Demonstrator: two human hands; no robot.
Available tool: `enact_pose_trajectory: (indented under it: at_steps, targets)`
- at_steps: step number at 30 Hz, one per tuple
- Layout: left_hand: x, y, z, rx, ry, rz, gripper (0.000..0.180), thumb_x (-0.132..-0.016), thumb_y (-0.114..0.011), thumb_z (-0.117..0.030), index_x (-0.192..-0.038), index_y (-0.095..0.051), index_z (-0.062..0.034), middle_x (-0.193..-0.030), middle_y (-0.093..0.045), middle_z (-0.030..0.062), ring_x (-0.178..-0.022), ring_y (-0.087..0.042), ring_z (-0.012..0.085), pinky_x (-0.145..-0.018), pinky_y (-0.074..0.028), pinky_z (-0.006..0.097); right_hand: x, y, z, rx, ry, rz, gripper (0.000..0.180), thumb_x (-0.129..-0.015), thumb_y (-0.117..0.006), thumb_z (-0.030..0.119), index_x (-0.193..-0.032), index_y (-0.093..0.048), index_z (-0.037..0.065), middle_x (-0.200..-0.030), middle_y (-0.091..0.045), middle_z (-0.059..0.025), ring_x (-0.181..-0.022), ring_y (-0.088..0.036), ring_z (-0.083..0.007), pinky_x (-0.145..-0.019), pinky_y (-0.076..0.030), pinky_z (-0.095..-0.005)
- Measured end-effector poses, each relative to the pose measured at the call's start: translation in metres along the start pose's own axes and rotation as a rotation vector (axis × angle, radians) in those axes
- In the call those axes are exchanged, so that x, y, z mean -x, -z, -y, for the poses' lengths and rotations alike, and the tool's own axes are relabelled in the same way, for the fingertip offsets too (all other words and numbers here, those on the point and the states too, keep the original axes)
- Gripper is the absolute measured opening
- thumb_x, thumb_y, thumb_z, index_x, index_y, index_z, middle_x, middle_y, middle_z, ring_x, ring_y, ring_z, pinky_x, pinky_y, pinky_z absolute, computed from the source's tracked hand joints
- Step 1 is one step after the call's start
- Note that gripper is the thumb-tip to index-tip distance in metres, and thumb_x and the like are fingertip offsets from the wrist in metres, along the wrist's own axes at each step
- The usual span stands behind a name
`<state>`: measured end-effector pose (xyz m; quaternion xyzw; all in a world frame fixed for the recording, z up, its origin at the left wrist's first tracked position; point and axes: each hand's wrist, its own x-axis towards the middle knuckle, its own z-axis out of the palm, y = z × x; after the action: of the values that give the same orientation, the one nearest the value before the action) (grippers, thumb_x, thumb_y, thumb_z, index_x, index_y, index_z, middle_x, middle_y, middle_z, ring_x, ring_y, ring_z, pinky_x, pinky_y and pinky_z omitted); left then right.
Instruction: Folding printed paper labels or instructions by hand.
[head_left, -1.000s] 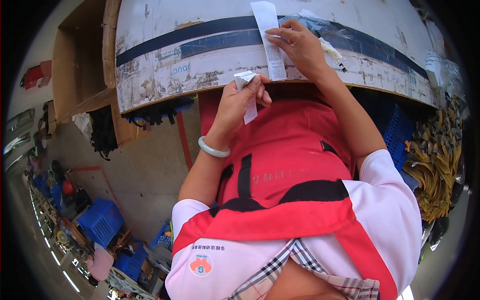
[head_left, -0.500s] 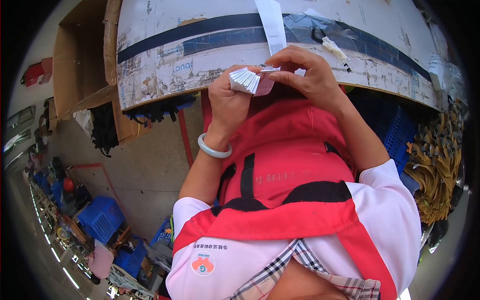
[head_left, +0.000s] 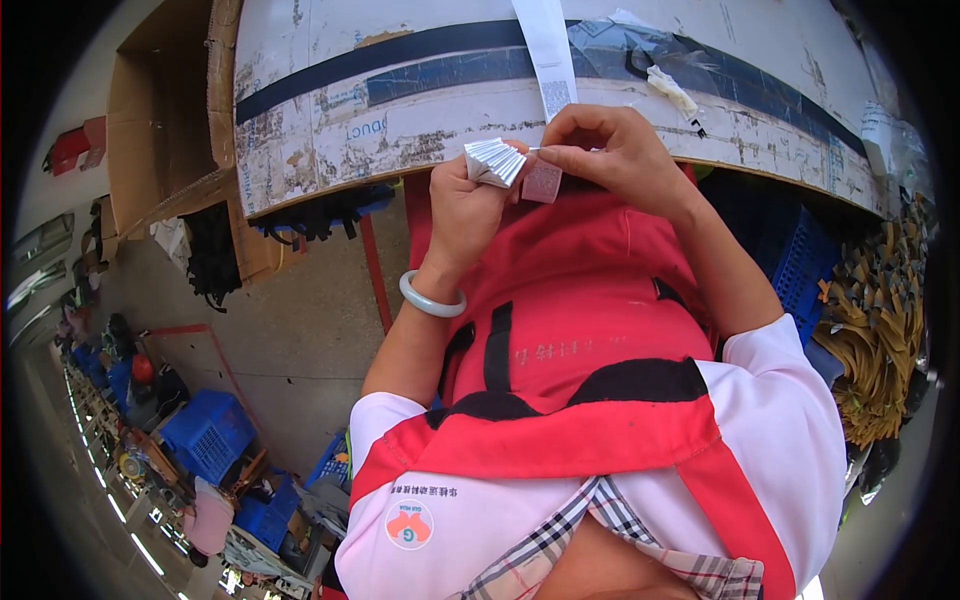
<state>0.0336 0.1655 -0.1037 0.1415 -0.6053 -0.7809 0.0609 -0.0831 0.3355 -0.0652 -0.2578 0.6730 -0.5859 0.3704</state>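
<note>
My left hand (head_left: 465, 215), with a pale bangle (head_left: 432, 295) on its wrist, is closed round a fanned bundle of folded white labels (head_left: 494, 162). My right hand (head_left: 622, 160) is beside it, thumb and forefinger pinched on a thin white label edge (head_left: 534, 149) close to the bundle. Below the fingertips hangs a small printed label piece (head_left: 542, 183), pinkish against the red apron. A long white label strip (head_left: 548, 60) lies across the table and runs down behind my right fingers; whether it joins the bundle is hidden.
Both hands are at the near edge of a worn white table (head_left: 330, 170). On it lie clear plastic (head_left: 620, 55) and a small white bundle with black ends (head_left: 672, 92). An open cardboard box (head_left: 165, 120) stands left, a blue crate (head_left: 800, 275) and stacked brown pieces (head_left: 870, 350) right.
My right hand has dropped slightly and its pinch has come nearer the bundle. My left hand has shifted a little right, and the printed piece now hangs more plainly below.
</note>
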Motion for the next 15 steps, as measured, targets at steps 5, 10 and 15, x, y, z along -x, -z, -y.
enact_pose_trajectory:
  at_steps: [5,10,15]
  targets:
    - [-0.001,-0.003,0.005,0.267,0.310,0.038,0.034,-0.094,-0.066,-0.033,-0.098,-0.067,0.0008,-0.080,-0.066,0.0042,-0.064,-0.058,0.0089,-0.056,-0.044,0.021,0.006,-0.011,0.017,-0.248,-0.146,0.153,0.016,-0.090,-0.070,0.013,-0.093,-0.066,-0.002,-0.071,-0.062,-0.0013,-0.067,-0.058,-0.0067,-0.061,-0.046,-0.0218]
    - [-0.002,-0.004,-0.003,0.402,0.393,0.210,0.048,-0.094,-0.062,-0.045,-0.101,-0.063,0.0025,-0.080,-0.064,0.0069,-0.066,-0.064,0.0145,-0.060,-0.051,0.025,-0.001,-0.020,-0.012,-0.215,-0.064,-0.063,0.014,-0.092,-0.069,0.013,-0.093,-0.065,-0.001,-0.073,-0.062,-0.0022,-0.066,-0.061,-0.0073,-0.059,-0.048,-0.0222]
    - [-0.001,0.001,0.006,0.331,0.329,0.249,0.034,-0.098,-0.060,-0.033,-0.106,-0.061,-0.0003,-0.077,-0.058,0.0031,-0.070,-0.065,0.0152,-0.061,-0.052,0.026,-0.025,0.005,-0.019,0.282,0.213,-0.237,0.018,-0.092,-0.069,0.020,-0.104,-0.072,0.007,-0.084,-0.064,-0.0040,-0.076,-0.061,-0.0137,-0.069,-0.049,-0.0248]
